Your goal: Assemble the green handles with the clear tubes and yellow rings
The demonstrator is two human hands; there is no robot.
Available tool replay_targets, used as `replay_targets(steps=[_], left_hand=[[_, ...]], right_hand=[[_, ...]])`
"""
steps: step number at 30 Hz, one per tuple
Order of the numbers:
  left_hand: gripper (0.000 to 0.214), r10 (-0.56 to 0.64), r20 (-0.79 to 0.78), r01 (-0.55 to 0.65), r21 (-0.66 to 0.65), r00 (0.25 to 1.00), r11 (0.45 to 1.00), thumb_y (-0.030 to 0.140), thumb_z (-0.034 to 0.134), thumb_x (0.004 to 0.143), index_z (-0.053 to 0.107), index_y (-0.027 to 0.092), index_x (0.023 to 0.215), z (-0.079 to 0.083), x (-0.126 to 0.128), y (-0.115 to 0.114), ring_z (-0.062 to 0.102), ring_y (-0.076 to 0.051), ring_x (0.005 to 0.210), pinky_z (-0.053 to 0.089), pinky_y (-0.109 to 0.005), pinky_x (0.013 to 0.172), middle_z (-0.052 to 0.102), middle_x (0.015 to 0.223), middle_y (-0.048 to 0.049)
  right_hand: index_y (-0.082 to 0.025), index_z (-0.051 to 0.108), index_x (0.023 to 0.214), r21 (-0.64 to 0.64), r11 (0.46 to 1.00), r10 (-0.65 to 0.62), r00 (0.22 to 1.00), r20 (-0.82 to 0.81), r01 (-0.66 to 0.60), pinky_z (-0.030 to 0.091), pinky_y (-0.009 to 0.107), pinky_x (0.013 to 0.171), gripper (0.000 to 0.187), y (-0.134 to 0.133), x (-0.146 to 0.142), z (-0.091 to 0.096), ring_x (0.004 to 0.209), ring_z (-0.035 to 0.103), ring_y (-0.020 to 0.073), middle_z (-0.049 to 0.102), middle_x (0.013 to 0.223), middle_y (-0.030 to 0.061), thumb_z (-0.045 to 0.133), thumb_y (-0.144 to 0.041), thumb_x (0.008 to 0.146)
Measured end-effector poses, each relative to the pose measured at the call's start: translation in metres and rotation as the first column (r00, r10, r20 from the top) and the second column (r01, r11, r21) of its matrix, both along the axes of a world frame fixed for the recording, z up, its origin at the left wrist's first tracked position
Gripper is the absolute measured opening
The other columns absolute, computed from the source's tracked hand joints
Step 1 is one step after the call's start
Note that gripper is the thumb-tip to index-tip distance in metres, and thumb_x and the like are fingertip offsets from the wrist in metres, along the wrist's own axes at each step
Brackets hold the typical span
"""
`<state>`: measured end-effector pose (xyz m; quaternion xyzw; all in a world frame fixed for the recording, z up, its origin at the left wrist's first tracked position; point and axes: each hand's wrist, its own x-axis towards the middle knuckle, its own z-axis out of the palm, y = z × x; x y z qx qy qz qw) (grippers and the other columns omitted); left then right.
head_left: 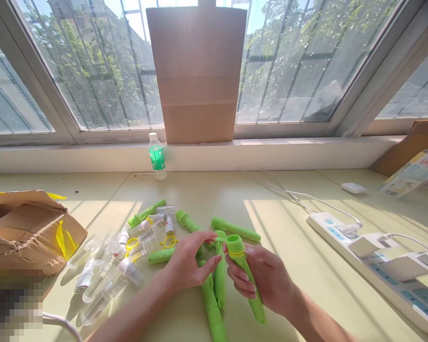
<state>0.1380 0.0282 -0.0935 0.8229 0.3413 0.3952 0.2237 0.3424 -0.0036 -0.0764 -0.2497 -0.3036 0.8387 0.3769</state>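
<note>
My right hand (267, 275) is wrapped around a green plastic tube (248, 280) with a threaded, hollow top end. A yellow ring sits round it just below the thread. To its left my left hand (190, 261) is open, thumb and fingers apart, with its fingertips close to the threaded end of another green tube (219, 275). Whether they touch it I cannot tell. More green tubes lie around and partly under my left hand, one (235, 229) behind both hands and one (214, 313) in front.
On the left lie several clear ribbed plastic tubes (100, 299), white threaded pieces (129, 270) and yellow rings (170, 242). A torn cardboard box (67, 228) stands beyond them. A bottle (157, 156) is at the back; a power strip (371, 270) with plugs and cables runs along the right.
</note>
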Motion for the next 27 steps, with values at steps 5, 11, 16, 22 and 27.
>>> replay_targets(steps=[5,11,16,22,27], left_hand=[[0.036,0.004,0.005,-0.004,-0.001,1.000,1.000,0.030,0.064,0.083,0.056,0.022,0.118,-0.0011,0.0001,0.0004,0.069,-0.022,0.094,0.057,-0.035,0.083,0.072,0.104,-0.0077],[0.034,0.003,0.010,-0.003,0.000,1.000,1.000,0.030,0.064,0.083,0.057,0.022,0.116,-0.0004,0.0004,0.0001,0.070,-0.022,0.094,0.057,-0.035,0.082,0.073,0.103,-0.0080],[0.035,0.004,0.002,-0.004,0.003,1.000,1.000,0.030,0.064,0.083,0.056,0.022,0.117,-0.0006,0.0002,-0.0003,0.070,-0.022,0.093,0.057,-0.035,0.082,0.073,0.102,-0.0072],[0.036,0.004,0.003,-0.004,-0.003,1.000,1.000,0.030,0.065,0.083,0.056,0.023,0.118,-0.0013,-0.0006,0.0003,0.069,-0.022,0.094,0.057,-0.035,0.082,0.072,0.103,-0.0069],[0.036,-0.002,0.005,0.002,-0.005,1.000,1.000,0.030,0.065,0.083,0.056,0.023,0.117,-0.0027,-0.0011,0.0006,0.069,-0.022,0.094,0.056,-0.036,0.082,0.072,0.103,-0.0069]], right_hand=[[-0.016,0.065,0.094,0.015,1.000,0.012,1.000,-0.017,-0.012,0.026,0.022,0.043,0.025,-0.0013,-0.0008,-0.0003,0.045,0.040,0.0083,0.049,0.060,-0.0023,0.052,-0.036,0.085],[-0.017,0.063,0.094,0.017,1.000,0.018,1.000,-0.020,-0.018,0.026,0.021,0.041,0.023,-0.0018,-0.0002,-0.0012,0.043,0.037,0.0074,0.048,0.058,-0.0031,0.053,-0.035,0.084],[-0.017,0.063,0.090,-0.005,1.000,0.006,0.999,-0.042,-0.007,0.023,0.020,0.036,0.028,-0.0017,-0.0018,-0.0021,0.038,0.030,0.0069,0.043,0.052,-0.0049,0.048,-0.039,0.084],[-0.017,0.060,0.073,0.028,0.999,-0.027,1.000,0.000,0.027,0.024,0.021,0.034,0.028,-0.0033,-0.0046,0.0001,0.034,0.031,0.0053,0.050,0.058,-0.0023,0.047,-0.040,0.083],[-0.018,0.061,0.073,0.062,0.988,-0.146,0.986,0.079,0.141,0.037,0.026,0.047,0.019,-0.0039,-0.0080,0.0030,0.043,0.046,0.0114,0.054,0.060,0.0007,0.052,-0.034,0.075]])
